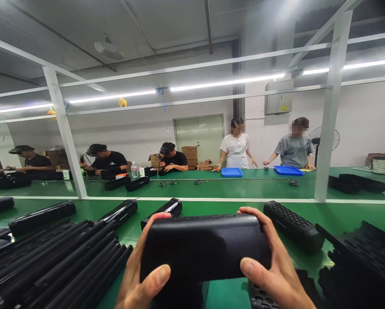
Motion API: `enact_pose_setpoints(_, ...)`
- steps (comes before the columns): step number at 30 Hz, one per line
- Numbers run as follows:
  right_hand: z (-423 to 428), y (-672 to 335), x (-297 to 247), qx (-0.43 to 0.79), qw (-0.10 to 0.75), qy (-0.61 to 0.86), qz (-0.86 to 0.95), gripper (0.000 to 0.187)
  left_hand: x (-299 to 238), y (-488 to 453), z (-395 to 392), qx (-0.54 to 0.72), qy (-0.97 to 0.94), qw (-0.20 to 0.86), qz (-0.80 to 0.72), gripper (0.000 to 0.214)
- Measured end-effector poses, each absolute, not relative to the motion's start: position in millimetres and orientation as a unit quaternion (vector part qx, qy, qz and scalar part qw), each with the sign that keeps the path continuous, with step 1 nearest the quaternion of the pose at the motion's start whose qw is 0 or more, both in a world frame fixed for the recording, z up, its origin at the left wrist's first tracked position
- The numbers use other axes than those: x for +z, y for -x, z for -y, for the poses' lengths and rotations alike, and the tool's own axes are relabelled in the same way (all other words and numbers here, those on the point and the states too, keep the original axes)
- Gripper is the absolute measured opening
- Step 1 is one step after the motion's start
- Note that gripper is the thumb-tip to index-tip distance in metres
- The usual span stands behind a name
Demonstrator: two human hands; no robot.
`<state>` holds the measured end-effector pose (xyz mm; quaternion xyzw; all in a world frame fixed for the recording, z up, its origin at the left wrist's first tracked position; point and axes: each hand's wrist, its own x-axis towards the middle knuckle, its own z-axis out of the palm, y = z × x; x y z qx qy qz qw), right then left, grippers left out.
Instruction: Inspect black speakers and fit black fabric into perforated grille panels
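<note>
here the black housing (205,246) sits between both hands' fingers (154,279).

A long green table (231,189) holds many black things. A pile of long black shells (60,262) lies at the near left edge. A black tube with holes (292,223) lies near the right. Two blue trays (232,172) sit by the far edge.

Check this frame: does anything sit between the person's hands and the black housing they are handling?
Nothing visible does. Both the left hand and the right hand are directly on the black housing, one at each end, thumbs on the near face and fingers over the top edge. It is held up above the green bench.
</note>
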<state>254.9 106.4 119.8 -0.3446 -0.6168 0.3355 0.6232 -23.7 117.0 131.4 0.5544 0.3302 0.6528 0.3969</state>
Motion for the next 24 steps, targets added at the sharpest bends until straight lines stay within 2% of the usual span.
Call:
enact_pose_setpoints(3, -109, -251, 120, 0.335, 0.639, 0.356, 0.594, 0.087, 127, 24, -120, 0.659, -0.554, 0.365, -0.354, 0.093)
enact_pose_setpoints(6, -111, -252, 123, 0.329, 0.625, 0.402, 0.583, 0.086, 125, 26, -122, 0.636, -0.568, 0.369, -0.371, 0.099)
enact_pose_setpoints(11, -112, -258, 125, 0.398, 0.578, 0.445, 0.556, 0.098, 127, 34, -123, 0.598, -0.609, 0.410, -0.324, 0.109)
enact_pose_setpoints(16, -116, -268, 115, 0.433, 0.543, 0.390, 0.605, 0.128, 125, 34, -125, 0.641, -0.580, 0.419, -0.279, 0.109)
enact_pose_setpoints(20, -119, -268, 110, 0.425, 0.561, 0.404, 0.584, 0.120, 118, 28, -128, 0.653, -0.543, 0.469, -0.244, 0.106)
enact_pose_setpoints(24, -127, -258, 109, 0.450, 0.599, 0.411, 0.520, 0.109, 117, 25, -131, 0.652, -0.521, 0.476, -0.278, 0.093)
